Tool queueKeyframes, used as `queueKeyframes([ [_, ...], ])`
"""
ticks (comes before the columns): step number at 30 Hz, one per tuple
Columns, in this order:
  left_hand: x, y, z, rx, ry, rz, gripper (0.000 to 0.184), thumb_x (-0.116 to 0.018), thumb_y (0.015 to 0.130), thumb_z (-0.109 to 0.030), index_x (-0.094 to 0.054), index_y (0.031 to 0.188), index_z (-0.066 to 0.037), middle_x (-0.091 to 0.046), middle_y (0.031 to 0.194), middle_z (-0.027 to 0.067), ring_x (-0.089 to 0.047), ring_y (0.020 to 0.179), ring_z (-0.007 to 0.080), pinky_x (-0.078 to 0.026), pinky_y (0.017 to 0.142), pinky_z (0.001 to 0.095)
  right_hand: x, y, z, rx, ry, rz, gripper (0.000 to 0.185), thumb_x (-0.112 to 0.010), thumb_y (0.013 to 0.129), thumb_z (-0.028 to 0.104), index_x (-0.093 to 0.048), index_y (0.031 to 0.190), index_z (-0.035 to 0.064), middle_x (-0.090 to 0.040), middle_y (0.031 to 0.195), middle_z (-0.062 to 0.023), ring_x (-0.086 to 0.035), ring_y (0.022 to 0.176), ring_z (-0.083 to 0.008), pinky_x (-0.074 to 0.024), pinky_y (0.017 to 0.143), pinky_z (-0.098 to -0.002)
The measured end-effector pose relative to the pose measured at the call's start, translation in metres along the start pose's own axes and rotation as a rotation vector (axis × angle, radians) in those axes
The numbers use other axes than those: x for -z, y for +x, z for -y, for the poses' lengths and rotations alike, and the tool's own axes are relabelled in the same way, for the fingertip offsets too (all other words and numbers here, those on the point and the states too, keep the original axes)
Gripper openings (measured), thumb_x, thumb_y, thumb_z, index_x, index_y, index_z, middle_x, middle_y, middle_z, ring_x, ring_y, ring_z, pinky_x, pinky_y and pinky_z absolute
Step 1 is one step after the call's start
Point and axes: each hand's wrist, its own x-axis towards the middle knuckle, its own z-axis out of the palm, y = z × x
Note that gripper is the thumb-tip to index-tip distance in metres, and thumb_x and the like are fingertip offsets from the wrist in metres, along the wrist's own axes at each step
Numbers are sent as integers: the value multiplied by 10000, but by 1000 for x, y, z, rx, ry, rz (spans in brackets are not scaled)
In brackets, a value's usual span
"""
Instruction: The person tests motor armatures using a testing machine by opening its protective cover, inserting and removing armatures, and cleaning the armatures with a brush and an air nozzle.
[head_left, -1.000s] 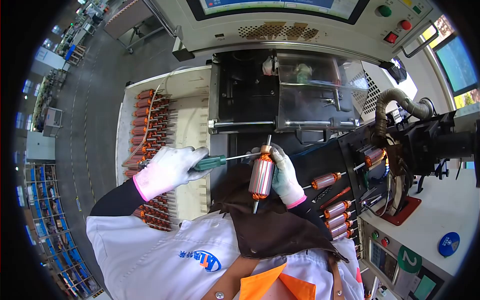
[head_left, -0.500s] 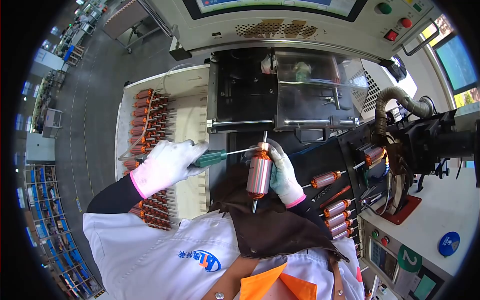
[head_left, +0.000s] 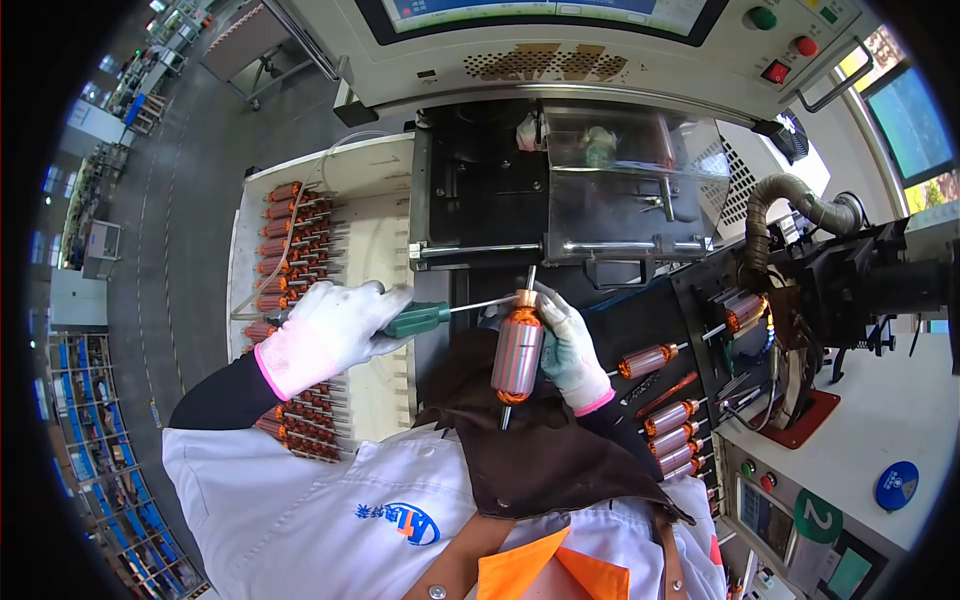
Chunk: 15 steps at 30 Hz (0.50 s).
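My left hand, in a white glove with a pink cuff, is closed around the green handle of a screwdriver. Its thin shaft points right and its tip meets the copper end of a motor armature; whether it presses there I cannot tell. My right hand, gloved and stained greenish, grips that armature from the right, close to its copper commutator. The armature stands nearly upright in view, one shaft end toward the machine and the other over my brown apron. Some of my right fingers are hidden behind it.
At left, a white tray holds rows of armatures. Ahead is a machine with a clear cover and a screen. On the right, several armatures lie near a red-handled tool and a machine with a ribbed hose.
The view has shifted slightly. My hands keep the same grip, and the screwdriver tip stays at the armature's copper end. The armature appears turned a little about its axis.
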Motion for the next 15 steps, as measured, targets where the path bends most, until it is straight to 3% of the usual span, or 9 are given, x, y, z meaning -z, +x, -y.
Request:
queueKeyframes([
  [2, 0, -1, 0, -4, 2, -2, 293, -685, 823, -329, -557, 982, -119, -543, 653, 89, -604, 562, 286, -480, 501, 402, -11, -6, 1, 43, 90, 38, 486, -587, 942, 265, -428, 1301, -21, -605, 1102, -165, -630, 968, -238, -532, 861, -368],
  [5, 2, -2, 1, 7, 13, 83, 451, -671, 816, -381, -534, 1154, -116, -599, 743, 96, -644, 635, 289, -508, 566, 410, -15, -6, -1, 56, 139, 64, 473, -592, 940, 264, -445, 1296, -11, -608, 1097, -157, -628, 969, -232, -529, 867, -365],
  [9, 1, -1, 0, -9, 38, 2, 294, -689, 819, -321, -557, 988, -120, -545, 665, 81, -609, 573, 276, -482, 498, 392, -3, -2, -7, 36, 88, 38, 486, -591, 940, 268, -432, 1308, -5, -607, 1101, -166, -623, 979, -252, -525, 876, -382],
  [12, 3, -1, -1, -19, 16, 0, 298, -691, 816, -317, -559, 997, -121, -545, 669, 80, -610, 580, 275, -483, 503, 393, 6, 0, -8, 25, -21, -26, 510, -589, 940, 280, -408, 1319, -10, -601, 1110, -180, -618, 991, -276, -524, 879, -401],
  [15, 4, -1, -1, -15, 6, 12, 303, -692, 814, -317, -562, 1008, -123, -547, 675, 80, -612, 587, 275, -484, 509, 394, 6, -2, -4, 27, 78, 63, 494, -571, 948, 267, -399, 1316, -13, -582, 1156, -197, -612, 1019, -293, -518, 899, -424],
])
